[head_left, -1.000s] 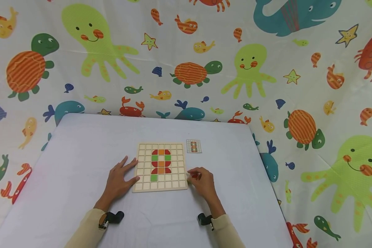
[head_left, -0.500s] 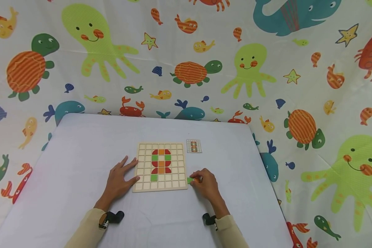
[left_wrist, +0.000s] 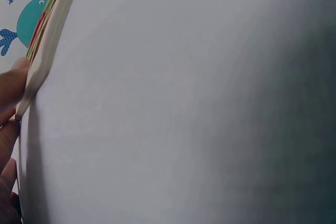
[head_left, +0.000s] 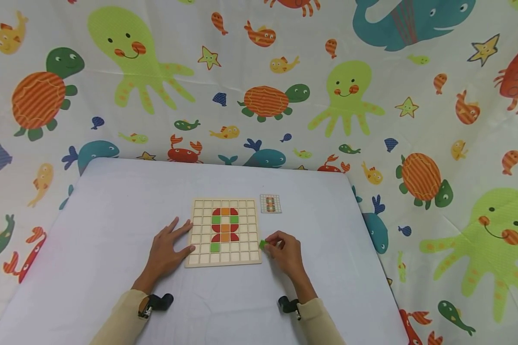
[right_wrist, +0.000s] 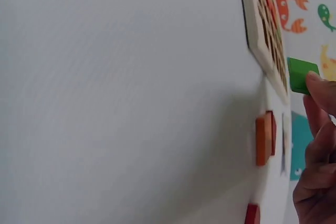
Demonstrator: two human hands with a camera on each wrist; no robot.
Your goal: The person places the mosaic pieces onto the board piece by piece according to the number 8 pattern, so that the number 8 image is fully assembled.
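Observation:
A wooden grid board point(head_left: 242, 256) lies on the white-covered table, with red, orange and green tiles set in a pattern in its middle cells. My left hand point(head_left: 164, 251) rests at the board's left edge, fingers spread and straight, thumb tip on the rim. In the left wrist view the thumb point(left_wrist: 13, 85) lies along that edge. Just past the right edge of the board, my right hand point(head_left: 288, 252) pinches a green square tile point(right_wrist: 300, 76) between thumb and forefinger. The right wrist view shows the tile raised above the table.
An orange tile point(right_wrist: 262, 141) and a dark red piece point(right_wrist: 253, 214) lie on the table below the right hand, hidden from the head view. Beyond the board's right side lies a small pattern card point(head_left: 270, 203). A curtain with sea animals point(head_left: 263, 103) hangs behind the table.
My right hand has taken up a green tile from beside the board and lifted it; an orange piece showed at its fingers half a second ago. The left hand has stayed put.

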